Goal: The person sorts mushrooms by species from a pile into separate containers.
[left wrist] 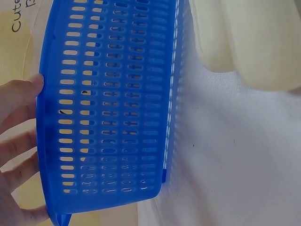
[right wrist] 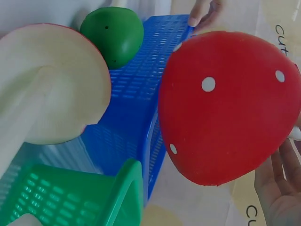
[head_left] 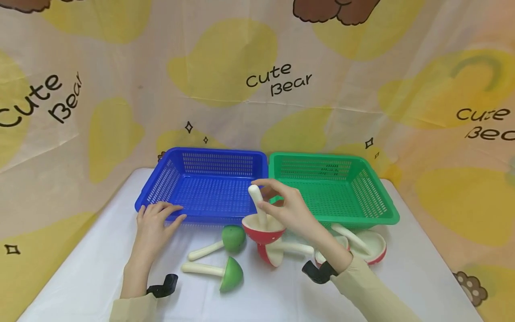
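Red mushroom (head_left: 263, 232) hung stem-up, cap-down, in front of the near rim of the blue basket (head_left: 207, 192); whether any of it overlapped the rim could not be told. Right hand (head_left: 287, 205) pinched its stem; the heavy-looking cap, I judged, might swing and slip if the pinch loosened, or knock the lying red mushroom (head_left: 275, 258) just below if lowered carelessly. The basket rim looked a likely snag for so wide a cap. Cap bright red, rounded, with white spots; underside pale and dished; stem cream, smooth, blunt-ended. Left hand (head_left: 154, 223) rested on the blue rim, fingers relaxed, gripping nothing I could see; a hard push there could shift the basket. Nearby on the white tablecloth (head_left: 281, 297): 2 green mushrooms (head_left: 232, 275), leftward; 2 more red mushrooms (head_left: 376, 243), rightward, 1 partly behind the wrist. Green basket (head_left: 330, 197) stood beside the blue.
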`<state>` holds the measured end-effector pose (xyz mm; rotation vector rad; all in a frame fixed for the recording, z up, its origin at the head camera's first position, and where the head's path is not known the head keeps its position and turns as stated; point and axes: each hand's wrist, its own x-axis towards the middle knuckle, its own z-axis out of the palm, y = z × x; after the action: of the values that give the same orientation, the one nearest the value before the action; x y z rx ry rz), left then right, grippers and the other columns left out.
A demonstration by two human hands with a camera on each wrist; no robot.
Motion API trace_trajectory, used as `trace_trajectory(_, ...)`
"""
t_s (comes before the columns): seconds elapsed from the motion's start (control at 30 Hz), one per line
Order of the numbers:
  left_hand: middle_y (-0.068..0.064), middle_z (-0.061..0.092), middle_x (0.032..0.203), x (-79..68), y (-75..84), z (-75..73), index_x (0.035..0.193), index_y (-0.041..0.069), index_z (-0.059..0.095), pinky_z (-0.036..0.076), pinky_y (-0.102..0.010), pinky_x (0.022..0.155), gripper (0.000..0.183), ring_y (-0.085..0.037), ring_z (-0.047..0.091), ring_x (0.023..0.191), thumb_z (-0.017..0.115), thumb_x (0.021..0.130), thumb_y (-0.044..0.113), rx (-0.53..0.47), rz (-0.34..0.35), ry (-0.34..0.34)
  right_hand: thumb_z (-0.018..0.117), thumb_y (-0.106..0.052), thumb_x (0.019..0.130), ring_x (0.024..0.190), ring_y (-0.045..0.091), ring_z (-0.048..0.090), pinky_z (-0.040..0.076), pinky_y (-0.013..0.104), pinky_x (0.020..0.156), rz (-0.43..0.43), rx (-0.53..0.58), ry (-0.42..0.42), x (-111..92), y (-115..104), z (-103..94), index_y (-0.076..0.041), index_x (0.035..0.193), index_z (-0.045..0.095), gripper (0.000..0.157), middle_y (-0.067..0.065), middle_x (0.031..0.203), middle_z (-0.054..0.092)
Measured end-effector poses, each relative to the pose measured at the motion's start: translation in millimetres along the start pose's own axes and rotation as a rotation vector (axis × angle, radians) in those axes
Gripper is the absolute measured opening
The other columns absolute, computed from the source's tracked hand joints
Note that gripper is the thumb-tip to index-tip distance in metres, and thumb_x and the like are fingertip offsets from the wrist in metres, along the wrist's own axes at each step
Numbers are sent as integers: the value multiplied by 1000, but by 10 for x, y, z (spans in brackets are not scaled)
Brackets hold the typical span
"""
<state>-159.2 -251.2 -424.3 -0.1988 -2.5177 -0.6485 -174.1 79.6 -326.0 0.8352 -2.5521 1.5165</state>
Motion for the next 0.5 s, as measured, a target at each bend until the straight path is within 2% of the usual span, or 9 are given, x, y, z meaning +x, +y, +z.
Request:
trace_trajectory(0.23, -16, 64, 100, 3, 13, -17, 101, 7, 71, 20, -72, 103, 24, -39, 51, 102, 76, 81, 18, -2, -10, -9, 68, -12, 89, 91, 16, 66, 49, 33, 79, -29, -4, 27, 286, 10, 18, -21, 127, 59, 41, 3, 102, 71)
trace_trajectory(0.5, -16, 64, 101, 18, 10, 2, 101, 6, 71, 18, -74, 104, 25, -39, 50, 103, 76, 81, 18, -10, -11, -15, 67, -10, 89, 92, 19, 65, 52, 36, 81, -7, 4, 40, 577, 88, 75, -18, 127, 59, 39, 6, 105, 69)
